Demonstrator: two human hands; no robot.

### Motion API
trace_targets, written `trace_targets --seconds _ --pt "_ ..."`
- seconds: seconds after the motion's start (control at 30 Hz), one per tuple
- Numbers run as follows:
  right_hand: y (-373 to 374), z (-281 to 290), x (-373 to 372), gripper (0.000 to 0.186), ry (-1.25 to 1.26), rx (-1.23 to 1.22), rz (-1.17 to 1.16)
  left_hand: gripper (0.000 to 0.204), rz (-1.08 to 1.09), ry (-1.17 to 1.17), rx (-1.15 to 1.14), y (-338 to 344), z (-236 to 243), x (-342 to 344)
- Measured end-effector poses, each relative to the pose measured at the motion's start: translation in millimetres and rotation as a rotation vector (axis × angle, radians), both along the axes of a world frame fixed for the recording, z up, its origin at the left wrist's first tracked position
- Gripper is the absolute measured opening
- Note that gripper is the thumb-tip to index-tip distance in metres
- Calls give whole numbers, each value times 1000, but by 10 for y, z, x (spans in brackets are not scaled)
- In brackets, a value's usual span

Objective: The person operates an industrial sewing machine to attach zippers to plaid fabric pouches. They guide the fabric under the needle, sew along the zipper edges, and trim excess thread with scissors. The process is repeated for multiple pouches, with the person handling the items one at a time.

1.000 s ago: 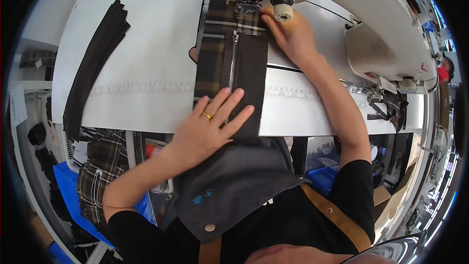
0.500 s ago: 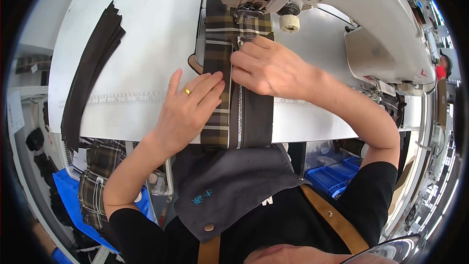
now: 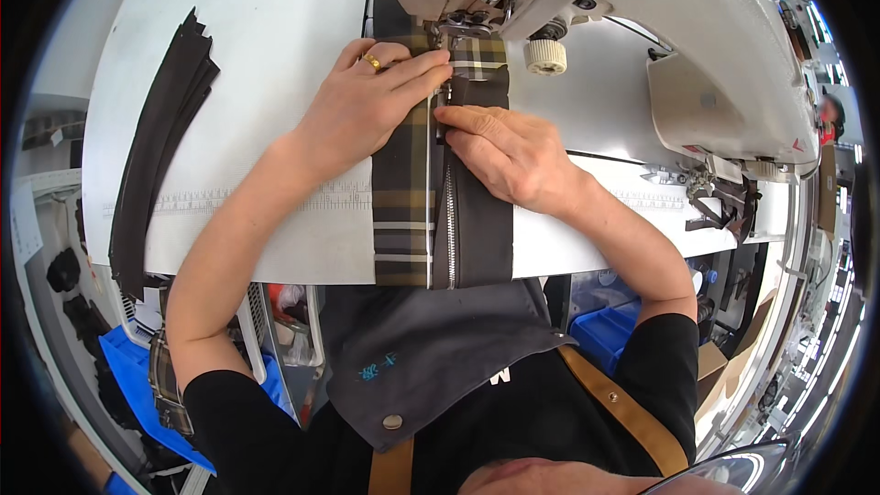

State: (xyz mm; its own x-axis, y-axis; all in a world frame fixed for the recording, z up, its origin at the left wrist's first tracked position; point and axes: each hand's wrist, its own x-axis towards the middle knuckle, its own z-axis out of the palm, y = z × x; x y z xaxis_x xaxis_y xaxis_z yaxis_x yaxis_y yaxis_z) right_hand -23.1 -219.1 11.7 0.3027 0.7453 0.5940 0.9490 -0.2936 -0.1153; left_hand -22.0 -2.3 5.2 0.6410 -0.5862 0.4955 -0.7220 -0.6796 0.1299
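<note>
Under the presser foot [image 3: 463, 29] of the sewing machine lies a long plaid fabric piece [image 3: 401, 229], with a dark band [image 3: 481, 238] and a silver zipper [image 3: 449, 229] running down it. My left hand [image 3: 376, 96], a gold ring on one finger, lies fingers outstretched on the plaid just below the foot. My right hand [image 3: 513, 151] has its fingers bent and pressed together on the zipper's upper part and its dark edge, just below the left fingertips, covering part of it.
Dark cut strips [image 3: 160, 142] lie at the table's [image 3: 257, 92] left. The machine arm [image 3: 724, 73] spans the upper right, with scraps [image 3: 720, 215] beneath. Blue bins [image 3: 600, 330] and plaid pieces sit below the table edge. A person [image 3: 832, 115] shows at the far right.
My left hand has moved up toward the presser foot. My right hand came down from beside the foot onto the zipper. More plaid now shows left of the zipper.
</note>
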Motion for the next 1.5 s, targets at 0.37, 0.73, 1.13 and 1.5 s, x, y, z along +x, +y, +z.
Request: trace_targets --seconds 0.37,0.73,1.13,1.5 --pt "15 52 99 21 19 -45 -95 28 123 36 61 115 -41 185" --pt "29 29 140 22 269 35 -183 30 157 248 -35 147 -54 317" --pt "72 9 156 20 238 31 -202 28 99 24 -15 60 -4 0" --pt "79 -56 192 21 127 38 -217 29 101 37 -1 52 -17 29"
